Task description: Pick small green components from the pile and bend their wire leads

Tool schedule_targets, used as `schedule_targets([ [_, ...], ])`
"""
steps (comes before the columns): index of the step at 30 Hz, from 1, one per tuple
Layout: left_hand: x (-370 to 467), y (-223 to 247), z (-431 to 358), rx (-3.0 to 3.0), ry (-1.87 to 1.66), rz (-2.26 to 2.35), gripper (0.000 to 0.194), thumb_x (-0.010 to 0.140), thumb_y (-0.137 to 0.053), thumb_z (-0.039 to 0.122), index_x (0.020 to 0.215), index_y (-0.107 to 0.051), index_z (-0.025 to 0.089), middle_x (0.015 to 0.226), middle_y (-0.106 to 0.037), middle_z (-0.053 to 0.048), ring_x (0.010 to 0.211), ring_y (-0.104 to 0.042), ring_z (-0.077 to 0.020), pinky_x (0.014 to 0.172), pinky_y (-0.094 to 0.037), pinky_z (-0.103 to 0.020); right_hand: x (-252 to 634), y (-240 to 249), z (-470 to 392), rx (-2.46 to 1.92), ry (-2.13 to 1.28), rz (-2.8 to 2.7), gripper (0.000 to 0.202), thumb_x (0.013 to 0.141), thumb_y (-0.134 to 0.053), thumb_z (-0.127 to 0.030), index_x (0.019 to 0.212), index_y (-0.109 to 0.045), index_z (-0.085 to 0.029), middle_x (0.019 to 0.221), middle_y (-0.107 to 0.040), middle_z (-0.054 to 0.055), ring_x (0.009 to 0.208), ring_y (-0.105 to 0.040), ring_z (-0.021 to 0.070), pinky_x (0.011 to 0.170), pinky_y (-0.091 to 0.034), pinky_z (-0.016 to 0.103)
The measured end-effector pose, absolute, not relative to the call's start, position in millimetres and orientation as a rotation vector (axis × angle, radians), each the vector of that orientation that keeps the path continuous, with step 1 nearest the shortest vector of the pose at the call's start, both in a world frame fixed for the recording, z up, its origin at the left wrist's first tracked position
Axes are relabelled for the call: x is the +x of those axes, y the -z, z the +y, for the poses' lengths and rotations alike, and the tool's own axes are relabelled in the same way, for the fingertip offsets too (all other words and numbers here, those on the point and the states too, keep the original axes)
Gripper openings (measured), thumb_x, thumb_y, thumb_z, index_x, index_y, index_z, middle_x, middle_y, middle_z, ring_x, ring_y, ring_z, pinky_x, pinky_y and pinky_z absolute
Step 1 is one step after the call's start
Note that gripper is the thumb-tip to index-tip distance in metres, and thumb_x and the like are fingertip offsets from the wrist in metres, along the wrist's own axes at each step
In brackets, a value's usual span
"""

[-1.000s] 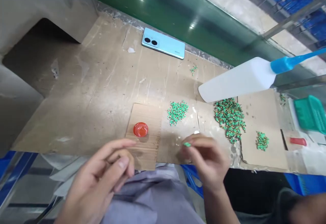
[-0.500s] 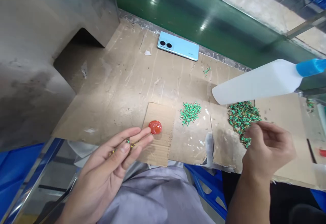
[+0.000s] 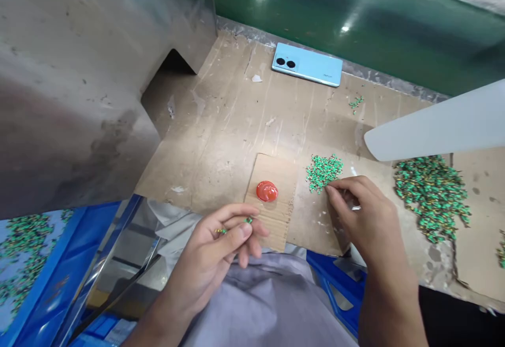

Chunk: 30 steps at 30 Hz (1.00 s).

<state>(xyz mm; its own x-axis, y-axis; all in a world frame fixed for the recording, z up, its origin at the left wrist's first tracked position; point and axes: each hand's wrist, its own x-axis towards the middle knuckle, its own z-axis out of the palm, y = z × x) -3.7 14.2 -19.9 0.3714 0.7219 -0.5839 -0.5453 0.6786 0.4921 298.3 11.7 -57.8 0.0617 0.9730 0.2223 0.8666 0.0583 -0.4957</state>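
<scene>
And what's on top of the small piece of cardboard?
A round, shiny red thing sits on the small cardboard. The left hand hides the cardboard's lower left part; I can't see there, or underneath the red thing.

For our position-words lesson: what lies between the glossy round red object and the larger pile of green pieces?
The head view shows part of the small brown cardboard sheet, then the smaller pile of green pieces and the person's right hand.
</scene>
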Motion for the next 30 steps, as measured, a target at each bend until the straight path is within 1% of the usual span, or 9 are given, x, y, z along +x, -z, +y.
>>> schedule_targets([
  [3, 1.2, 20.0, 13.1, 0.260, -0.823, 0.839, 0.024, 0.092, -0.100, 0.026, 0.113, -0.092, 0.019, 0.099, -0.092, -0.010, 0.072, -0.084, -0.0128, 0.060, -0.060, -0.012, 296.4, 59.7, 11.7, -1.900, -0.188, -1.866, 0.019, 0.108, -0.064, -0.037, 0.097, -0.073, -0.025, 0.097, -0.077, 0.009, 0.087, -0.073, 0.0272, 0.083, -0.058, 0.044],
  [6, 2.5, 20.9, 10.5, 0.283, -0.829, 0.792, 0.019, 0.097, -0.095, 0.026, 0.110, -0.089, 0.016, 0.099, -0.092, -0.010, 0.074, -0.086, -0.0143, 0.062, -0.063, -0.014, 296.1, 60.4, 13.5, -1.962, -0.151, -1.844, 0.021, 0.104, -0.062, -0.041, 0.092, -0.069, -0.025, 0.097, -0.077, 0.010, 0.088, -0.073, 0.0289, 0.084, -0.058, 0.046],
  [11, 2.0, 23.6, 7.4, 0.310, -0.814, 0.769, 0.020, 0.100, -0.092, 0.027, 0.104, -0.076, 0.016, 0.103, -0.092, -0.010, 0.076, -0.088, -0.0163, 0.064, -0.065, -0.016, 285.9, 51.8, 6.1, -1.992, -0.199, -1.627, 0.017, 0.101, -0.068, -0.041, 0.096, -0.073, -0.025, 0.088, -0.081, 0.007, 0.069, -0.072, 0.0240, 0.067, -0.055, 0.041],
  [14, 4.1, 25.7, 7.1, 0.331, -0.783, 0.786, 0.022, 0.100, -0.093, 0.030, 0.103, -0.076, 0.016, 0.104, -0.092, -0.010, 0.075, -0.088, -0.0151, 0.064, -0.065, -0.016, 266.5, 43.5, -3.1, -1.737, -0.382, -1.425, 0.010, 0.094, -0.085, -0.033, 0.095, -0.078, -0.026, 0.089, -0.085, 0.003, 0.076, -0.080, 0.0224, 0.068, -0.062, 0.036],
  [17, 5.8, 28.1, 6.4, 0.384, -0.759, 0.809, 0.020, 0.101, -0.092, 0.032, 0.103, -0.082, 0.015, 0.107, -0.092, -0.010, 0.077, -0.087, -0.0136, 0.067, -0.065, -0.016, 243.0, 36.1, -9.6, -1.518, -0.588, -1.314, 0.012, 0.092, -0.090, -0.021, 0.094, -0.080, -0.026, 0.092, -0.087, 0.001, 0.083, -0.085, 0.0201, 0.071, -0.070, 0.030],
  [19, 6.0, 29.6, 5.9, 0.435, -0.738, 0.853, 0.019, 0.100, -0.093, 0.032, 0.101, -0.085, 0.015, 0.095, -0.090, -0.007, 0.076, -0.085, -0.0118, 0.069, -0.063, -0.015, 230.2, 32.1, -11.1, -1.513, -0.725, -1.222, 0.016, 0.092, -0.092, -0.019, 0.102, -0.082, -0.027, 0.093, -0.089, 0.000, 0.080, -0.087, 0.0186, 0.069, -0.073, 0.026],
  [22, 6.6, 30.5, 6.2, 0.474, -0.708, 0.906, 0.024, 0.097, -0.096, 0.034, 0.106, -0.086, 0.014, 0.076, -0.083, -0.003, 0.067, -0.079, -0.0109, 0.064, -0.060, -0.015, 218.5, 28.1, -10.1, -1.474, -0.947, -1.135, 0.016, 0.096, -0.093, -0.023, 0.109, -0.086, -0.028, 0.094, -0.091, 0.001, 0.073, -0.088, 0.0194, 0.065, -0.075, 0.026],
  [26, 9.8, 27.4, 7.4, 0.460, -0.727, 0.888, 0.027, 0.099, -0.092, 0.034, 0.117, -0.083, 0.015, 0.091, -0.084, -0.005, 0.070, -0.081, -0.0149, 0.060, -0.060, -0.020, 212.9, 27.9, -8.7, -1.357, -1.128, -1.156, 0.003, 0.101, -0.090, -0.028, 0.100, -0.088, -0.026, 0.085, -0.090, 0.003, 0.059, -0.083, 0.0191, 0.055, -0.072, 0.026],
  [30, 12.7, 24.8, 7.2, 0.480, -0.740, 0.914, 0.019, 0.102, -0.085, 0.031, 0.112, -0.082, 0.014, 0.097, -0.086, -0.009, 0.072, -0.081, -0.0162, 0.064, -0.063, -0.023, 212.3, 32.5, -11.2, -1.374, -1.126, -1.268, 0.009, 0.107, -0.081, -0.027, 0.099, -0.085, -0.025, 0.085, -0.085, 0.003, 0.067, -0.081, 0.0179, 0.059, -0.070, 0.025],
])
